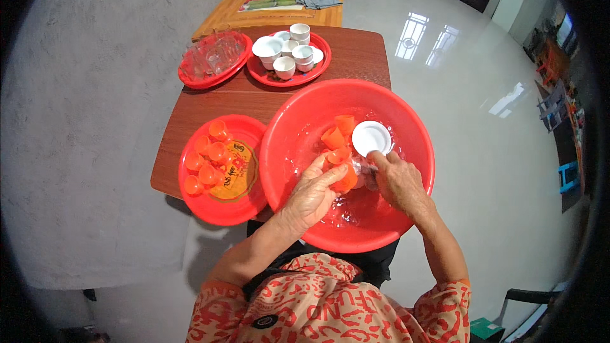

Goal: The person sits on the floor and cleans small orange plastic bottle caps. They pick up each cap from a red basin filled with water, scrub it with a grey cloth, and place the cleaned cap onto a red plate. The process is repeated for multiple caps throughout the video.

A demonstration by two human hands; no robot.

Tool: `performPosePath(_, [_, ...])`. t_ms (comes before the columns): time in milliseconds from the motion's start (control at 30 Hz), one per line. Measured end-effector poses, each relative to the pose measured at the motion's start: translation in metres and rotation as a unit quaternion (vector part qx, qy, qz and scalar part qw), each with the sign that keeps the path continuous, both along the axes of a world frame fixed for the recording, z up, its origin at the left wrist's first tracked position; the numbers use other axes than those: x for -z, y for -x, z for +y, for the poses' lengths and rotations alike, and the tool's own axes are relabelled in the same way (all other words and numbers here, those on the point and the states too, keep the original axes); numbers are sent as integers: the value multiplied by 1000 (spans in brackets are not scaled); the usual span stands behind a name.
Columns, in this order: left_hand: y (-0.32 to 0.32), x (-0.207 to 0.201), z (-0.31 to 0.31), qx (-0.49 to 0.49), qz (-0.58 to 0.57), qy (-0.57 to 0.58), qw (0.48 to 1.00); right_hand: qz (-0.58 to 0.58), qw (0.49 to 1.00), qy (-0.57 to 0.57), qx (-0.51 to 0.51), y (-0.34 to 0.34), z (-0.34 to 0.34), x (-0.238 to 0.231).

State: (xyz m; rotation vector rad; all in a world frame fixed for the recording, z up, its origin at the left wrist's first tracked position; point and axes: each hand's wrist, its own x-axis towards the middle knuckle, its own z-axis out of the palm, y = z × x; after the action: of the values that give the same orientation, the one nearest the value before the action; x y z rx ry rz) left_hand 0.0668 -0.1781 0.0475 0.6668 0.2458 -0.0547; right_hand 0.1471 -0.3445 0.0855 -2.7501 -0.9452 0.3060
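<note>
A large red basin (289, 121) of water is in front of me, and both my hands are over it. My left hand (310, 194) grips an orange plastic cup (345, 181), thumb along its side. Close to my right hand (401, 183), whose fingers are bent against a pale, partly see-through thing beside that cup, I cannot make out what is held. More orange cups (332, 138) lie in the basin just beyond my left fingers. A small round white dish (372, 138) is near my right fingertips.
Left of the basin, a red tray (248, 206) bears several orange cups (208, 174). Farther back, one red tray (192, 82) holds clear glasses (216, 54) and another (270, 79) white cups and bowls (284, 68). All stand on a brown table (356, 51); a wall is at left.
</note>
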Motion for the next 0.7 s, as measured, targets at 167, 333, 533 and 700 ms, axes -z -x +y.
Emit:
performPosePath(167, [2, 6, 1, 12, 25, -103, 994, -20, 977, 162, -137, 0, -20, 43])
performPosePath(333, [6, -5, -1, -17, 25, -173, 984, 133, 978, -134, -87, 0, -21, 2])
performPosePath(533, [5, 0, 0, -88, -134, -587, 794, 37, 890, -451, -49, 12, -4, -15])
performPosePath(700, [5, -1, -6, -90, -130, -569, 807, -78, 904, -412, -89, 20, 7, -1])
